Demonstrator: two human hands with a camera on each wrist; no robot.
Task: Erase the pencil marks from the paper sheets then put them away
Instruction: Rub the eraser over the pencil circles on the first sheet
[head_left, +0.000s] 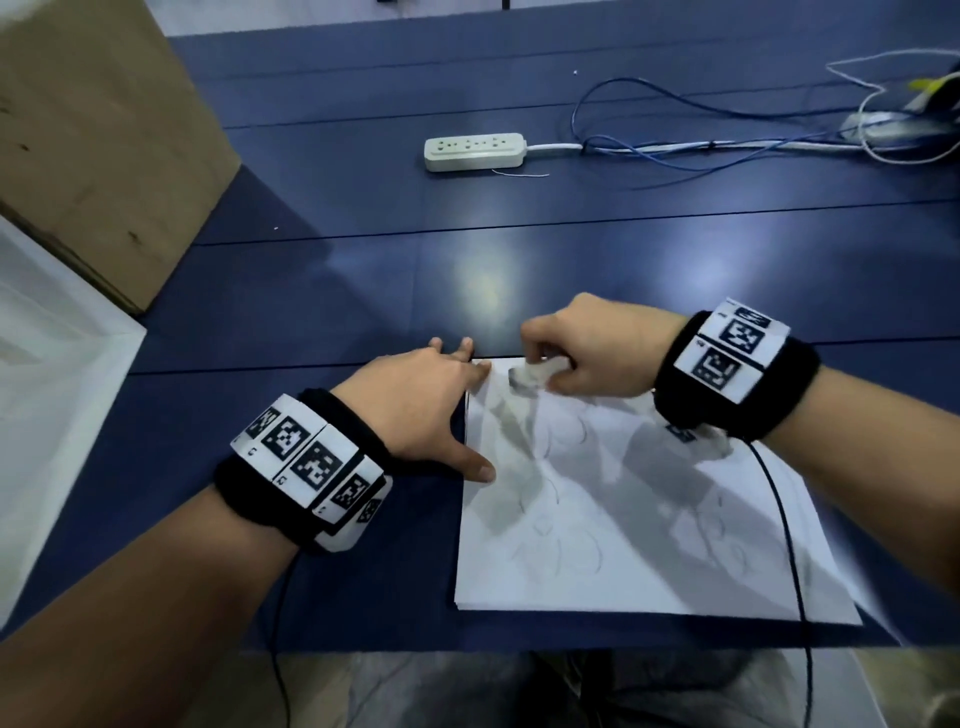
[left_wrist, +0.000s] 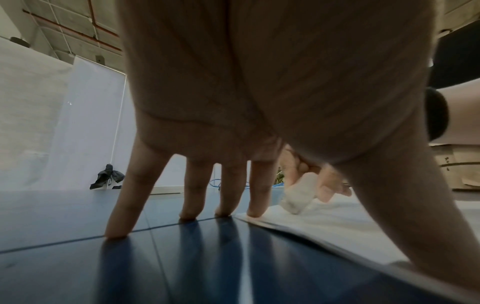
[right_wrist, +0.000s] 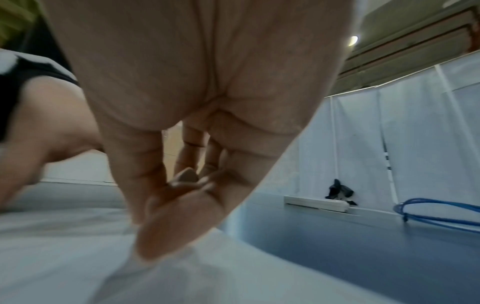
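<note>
A small stack of white paper sheets (head_left: 623, 530) with faint pencil curves lies on the blue table near its front edge. My left hand (head_left: 441, 400) is spread flat at the stack's left edge: the index fingertip (left_wrist: 255, 211) and the thumb press on the paper, the other fingers rest on the table. My right hand (head_left: 587, 358) pinches a white eraser (head_left: 530, 376) and holds its tip on the sheet's far left corner. In the left wrist view the eraser (left_wrist: 298, 195) touches the paper (left_wrist: 345, 226). In the right wrist view the eraser (right_wrist: 185, 175) is mostly hidden by fingers above the paper (right_wrist: 64, 257).
A white power strip (head_left: 474, 151) lies further back on the blue table (head_left: 311, 291), with blue and white cables (head_left: 675, 140) running right. A cardboard box (head_left: 98, 150) stands at the far left. Black wrist cables (head_left: 789, 545) trail over the paper and off the front edge.
</note>
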